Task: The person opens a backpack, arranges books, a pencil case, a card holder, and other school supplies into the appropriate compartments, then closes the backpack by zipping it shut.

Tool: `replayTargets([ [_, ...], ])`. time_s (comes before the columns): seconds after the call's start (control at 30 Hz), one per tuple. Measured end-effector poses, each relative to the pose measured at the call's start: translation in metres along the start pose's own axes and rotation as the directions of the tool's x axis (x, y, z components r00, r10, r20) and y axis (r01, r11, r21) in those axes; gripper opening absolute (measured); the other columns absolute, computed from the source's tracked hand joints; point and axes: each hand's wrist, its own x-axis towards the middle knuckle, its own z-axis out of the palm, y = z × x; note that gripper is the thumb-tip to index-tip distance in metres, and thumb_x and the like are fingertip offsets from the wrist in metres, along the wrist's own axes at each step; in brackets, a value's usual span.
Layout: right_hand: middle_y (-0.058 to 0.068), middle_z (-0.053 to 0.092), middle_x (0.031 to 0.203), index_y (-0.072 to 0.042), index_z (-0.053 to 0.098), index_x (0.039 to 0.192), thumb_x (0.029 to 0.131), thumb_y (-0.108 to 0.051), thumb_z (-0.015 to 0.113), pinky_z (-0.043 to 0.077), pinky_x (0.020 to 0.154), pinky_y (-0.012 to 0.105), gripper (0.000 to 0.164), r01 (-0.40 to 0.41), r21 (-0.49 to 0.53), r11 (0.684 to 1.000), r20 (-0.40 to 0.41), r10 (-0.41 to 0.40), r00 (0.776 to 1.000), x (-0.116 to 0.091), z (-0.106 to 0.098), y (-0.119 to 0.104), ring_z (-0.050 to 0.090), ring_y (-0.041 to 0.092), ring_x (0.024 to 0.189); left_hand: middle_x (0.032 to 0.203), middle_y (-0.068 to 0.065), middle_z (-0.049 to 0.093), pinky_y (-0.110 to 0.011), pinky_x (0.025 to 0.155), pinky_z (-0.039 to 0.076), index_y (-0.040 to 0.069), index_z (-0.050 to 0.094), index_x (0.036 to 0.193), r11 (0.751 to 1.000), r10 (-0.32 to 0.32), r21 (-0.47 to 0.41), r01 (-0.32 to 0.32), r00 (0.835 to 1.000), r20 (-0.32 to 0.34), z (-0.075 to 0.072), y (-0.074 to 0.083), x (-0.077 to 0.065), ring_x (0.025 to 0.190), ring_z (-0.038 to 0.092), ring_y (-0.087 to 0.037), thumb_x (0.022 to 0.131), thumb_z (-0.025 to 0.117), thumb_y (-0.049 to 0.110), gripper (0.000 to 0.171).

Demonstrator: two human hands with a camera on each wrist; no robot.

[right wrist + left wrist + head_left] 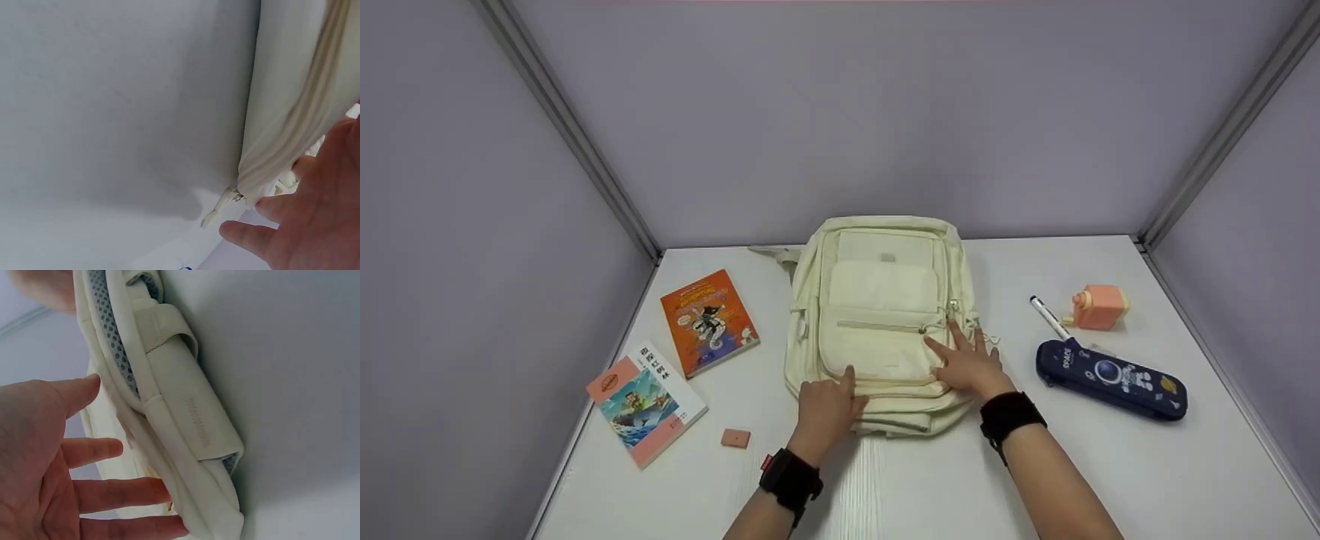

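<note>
A cream backpack [885, 289] lies on its back in the middle of the table, its zipped front pocket facing up. My left hand [826, 412] is at its lower left, the fingers loosely extended over the bottom edge. In the left wrist view the fingers [121, 492] of that hand spread against the bag's side, near a strap end and grey mesh padding. My right hand [971, 366] rests on the lower right of the bag with fingers spread, close to the zipper pulls. The right wrist view shows its fingers [250, 236] beside the bag's edge and a dangling cord.
Left of the bag lie an orange book [710, 322], a white and pink book [649, 405] and a small pink block [736, 438]. To the right are a navy pencil case [1110, 379], a marker [1050, 318] and a pink-orange pencil sharpener [1099, 306]. Grey panels enclose the table.
</note>
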Motion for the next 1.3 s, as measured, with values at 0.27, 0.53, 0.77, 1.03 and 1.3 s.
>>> replayTargets([
  [0.27,0.014,-0.003,0.163,-0.031,0.029,0.155,0.102,-0.043,0.049,0.008,0.102,0.076,0.058,0.031,-0.052,0.998,-0.063,-0.034,0.997,0.007,0.005,0.005,-0.009,0.053,0.142,0.078,-0.009,0.067,-0.041,0.065,0.051,0.011,0.067,0.124,0.998,-0.042,-0.039,0.044,0.998,0.036,0.008,0.001,0.008,0.069,0.064,-0.027,0.088,0.061,0.061,0.061],
  [0.53,0.017,0.008,0.162,-0.024,0.037,0.153,0.101,-0.04,0.053,0.014,0.102,0.075,0.057,0.12,-0.007,0.993,-0.127,-0.12,0.985,0.008,0.006,0.02,0.001,0.057,0.14,0.138,-0.024,0.045,-0.06,0.101,0.034,0.019,0.051,0.143,0.978,0.008,-0.203,0.04,0.973,0.232,0.018,-0.01,0.02,0.131,0.04,-0.043,0.088,0.049,0.072,0.076],
  [0.77,0.024,0.039,0.148,-0.005,0.054,0.138,0.1,-0.023,0.057,0.034,0.101,0.062,0.042,0.168,0.02,0.986,-0.343,-0.151,0.927,0.009,-0.003,0.031,0.036,0.051,0.132,0.158,-0.024,0.019,-0.068,0.107,0.016,0.027,0.036,0.153,0.95,-0.018,-0.285,0.126,0.934,0.356,0.029,-0.006,0.019,0.144,0.012,-0.048,0.091,0.032,0.077,0.08],
  [1.03,0.027,0.063,0.104,0.006,0.068,0.109,0.092,-0.003,0.054,0.05,0.069,0.058,0.024,-0.128,0.049,0.991,-0.529,0.134,0.838,0.014,-0.017,0.056,0.06,0.046,0.089,0.159,-0.024,0.013,-0.069,0.108,0.009,0.024,0.034,0.154,0.907,-0.008,-0.391,0.159,0.932,0.362,0.032,-0.009,0.017,0.145,0.004,-0.047,0.091,0.036,0.074,0.081],
  [1.3,0.031,0.055,0.123,-0.003,0.059,0.133,0.097,-0.015,0.057,0.043,0.081,0.065,0.038,-0.117,0.02,0.993,-0.394,0.115,0.912,0.017,-0.008,0.078,0.052,0.053,0.108,0.161,-0.022,0.006,-0.069,0.108,0.007,0.026,0.03,0.155,0.881,0.01,-0.444,0.167,0.929,0.369,0.034,-0.012,0.015,0.146,-0.002,-0.044,0.091,0.037,0.075,0.081],
])
